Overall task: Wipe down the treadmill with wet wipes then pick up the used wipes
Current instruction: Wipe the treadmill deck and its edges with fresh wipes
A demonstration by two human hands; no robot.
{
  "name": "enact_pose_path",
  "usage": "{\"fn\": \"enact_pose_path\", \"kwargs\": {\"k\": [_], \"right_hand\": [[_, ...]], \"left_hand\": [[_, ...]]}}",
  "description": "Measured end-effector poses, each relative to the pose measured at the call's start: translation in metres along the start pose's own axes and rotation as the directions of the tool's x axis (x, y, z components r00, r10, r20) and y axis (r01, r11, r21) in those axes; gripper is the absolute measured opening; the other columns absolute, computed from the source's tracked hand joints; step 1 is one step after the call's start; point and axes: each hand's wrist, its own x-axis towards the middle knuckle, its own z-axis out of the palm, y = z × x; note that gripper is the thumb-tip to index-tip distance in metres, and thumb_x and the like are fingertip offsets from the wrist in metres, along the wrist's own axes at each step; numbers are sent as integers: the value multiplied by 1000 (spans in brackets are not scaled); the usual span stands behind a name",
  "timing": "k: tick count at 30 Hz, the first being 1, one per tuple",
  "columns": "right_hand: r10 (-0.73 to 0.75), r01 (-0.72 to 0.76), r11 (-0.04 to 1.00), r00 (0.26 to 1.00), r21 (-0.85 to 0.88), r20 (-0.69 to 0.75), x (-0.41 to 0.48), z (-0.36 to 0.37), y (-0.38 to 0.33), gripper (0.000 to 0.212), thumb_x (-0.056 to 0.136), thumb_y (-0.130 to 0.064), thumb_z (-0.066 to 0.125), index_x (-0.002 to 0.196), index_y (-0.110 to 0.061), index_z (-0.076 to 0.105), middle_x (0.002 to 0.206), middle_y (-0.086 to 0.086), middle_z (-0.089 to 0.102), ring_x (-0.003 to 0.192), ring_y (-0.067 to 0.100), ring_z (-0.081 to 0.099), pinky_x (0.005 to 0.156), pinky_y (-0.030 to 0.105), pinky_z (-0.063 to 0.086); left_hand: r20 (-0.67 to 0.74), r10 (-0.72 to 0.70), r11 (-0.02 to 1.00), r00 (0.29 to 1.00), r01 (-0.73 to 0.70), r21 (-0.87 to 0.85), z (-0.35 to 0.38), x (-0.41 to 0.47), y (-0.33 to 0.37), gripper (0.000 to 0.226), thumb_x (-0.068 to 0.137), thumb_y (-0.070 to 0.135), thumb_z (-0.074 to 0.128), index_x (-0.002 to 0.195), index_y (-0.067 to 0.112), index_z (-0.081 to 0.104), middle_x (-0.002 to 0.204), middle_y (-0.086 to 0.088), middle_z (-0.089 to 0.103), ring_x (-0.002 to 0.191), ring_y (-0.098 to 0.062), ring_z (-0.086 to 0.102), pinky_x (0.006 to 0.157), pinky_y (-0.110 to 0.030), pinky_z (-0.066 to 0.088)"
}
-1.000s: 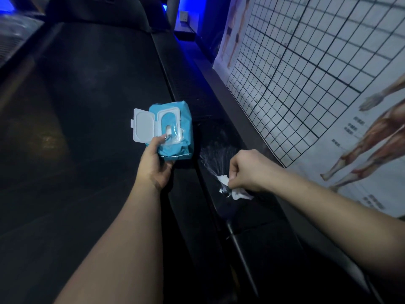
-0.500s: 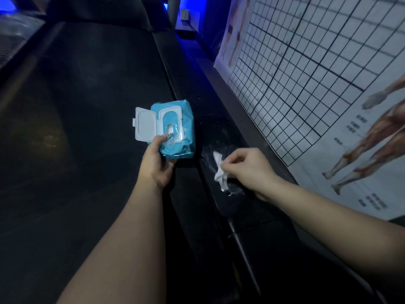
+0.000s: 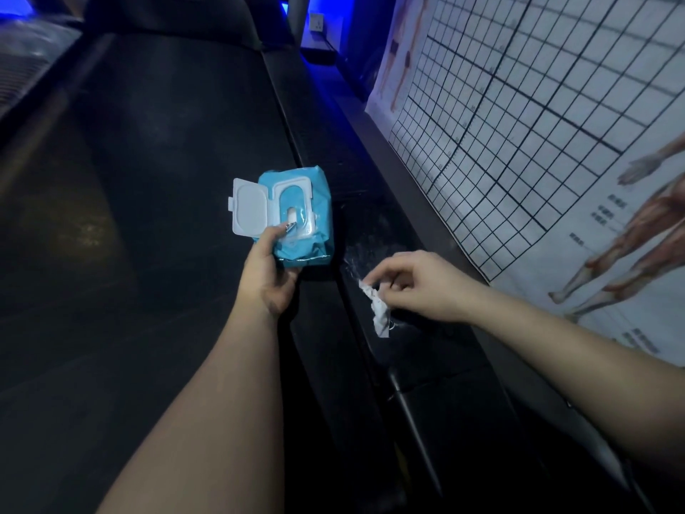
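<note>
My left hand [image 3: 270,276] grips a blue pack of wet wipes [image 3: 300,217] from below, thumb on top near the opening; its white flip lid [image 3: 249,207] stands open to the left. My right hand [image 3: 419,287] pinches a crumpled white wipe [image 3: 378,307] that hangs down over the treadmill's black right side rail [image 3: 407,350]. A wet, streaked patch [image 3: 361,254] shows on the rail just beyond the wipe. The dark treadmill belt [image 3: 148,217] runs away to the left of both hands.
A large anatomy poster with a black grid [image 3: 537,124] leans along the right side of the treadmill. The treadmill's front hood [image 3: 170,16] lies far ahead under blue light. A wall socket [image 3: 318,22] sits at the back.
My right hand has lifted the wipe off the rail and uncurled from a fist into a pinch, so the wipe now hangs. The left hand and pack have barely shifted.
</note>
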Motion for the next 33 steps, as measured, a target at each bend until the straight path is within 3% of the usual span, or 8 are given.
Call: {"fn": "enact_pose_path", "kwargs": {"k": [4, 8, 12, 15, 19, 24, 30, 33], "right_hand": [[-151, 176, 963, 980, -205, 132, -1, -6, 2, 19, 87, -11, 71, 100, -24, 76, 98, -10, 63, 86, 3, 63, 79, 14, 50], [-120, 169, 963, 967, -210, 226, 1, -17, 6, 21, 82, -16, 77, 98, -29, 75, 101, -12, 64, 92, 4, 62, 85, 24, 52], [-42, 109, 977, 942, -184, 334, 0, -24, 4, 40, 68, -42, 90, 104, -42, 73, 113, -21, 58, 107, -1, 56, 90, 18, 48], [-67, 146, 963, 943, -226, 325, 1, -20, 5, 44, 65, -43, 92, 105, -40, 74, 108, -19, 59, 102, -2, 55, 82, 12, 44], [-142, 204, 955, 951, -213, 275, 4, -9, 6, 28, 71, -33, 91, 95, -31, 78, 96, -11, 64, 92, 6, 59, 76, 13, 44], [-184, 203, 968, 974, -150, 131, 6, 5, 18, 22, 74, -39, 88, 92, -32, 77, 93, -11, 65, 92, 9, 60, 79, 22, 47], [-227, 200, 955, 968, -219, -105, 6, 18, 34, 18, 80, -42, 82, 89, -31, 70, 91, -15, 61, 92, 7, 52, 86, 32, 41], [-199, 152, 962, 960, -228, -198, 6, 22, 37, 16, 82, -41, 80, 87, -33, 68, 88, -15, 60, 93, 2, 47, 85, 29, 32]], "left_hand": [[9, -4, 1000, 1000, 4, 6, 0, 1, 0, 38, 100, 10, 59, 137, 5, 61, 126, -15, 74, 111, -25, 74, 93, -38, 60], [9, -3, 1000, 1000, 3, -3, -1, 0, 0, 37, 100, 10, 60, 137, 6, 61, 127, -15, 74, 114, -26, 73, 95, -38, 60], [6, 2, 1000, 1000, -2, 13, 1, -1, 0, 29, 100, 9, 59, 128, 6, 65, 122, -14, 76, 106, -25, 76, 88, -37, 62], [5, 1, 1000, 1000, -1, 21, 2, -2, 0, 26, 100, 9, 59, 125, 6, 67, 120, -14, 77, 102, -24, 77, 86, -37, 63], [-2, 4, 1000, 1000, -4, 12, 1, -1, 0, 32, 99, 9, 60, 131, 5, 64, 122, -15, 76, 104, -25, 76, 80, -36, 63], [-10, 7, 1000, 1000, -7, 18, 2, -1, 0, 34, 99, 8, 60, 133, 4, 63, 121, -15, 76, 103, -25, 77, 80, -36, 63], [-12, 13, 1000, 1000, -13, 23, 2, -2, 0, 33, 99, 8, 60, 131, 5, 64, 121, -14, 76, 104, -25, 76, 82, -36, 63], [-16, 18, 999, 1000, -17, 31, 2, -2, -1, 30, 99, 8, 60, 128, 6, 65, 121, -14, 76, 103, -25, 76, 85, -36, 63]]}}
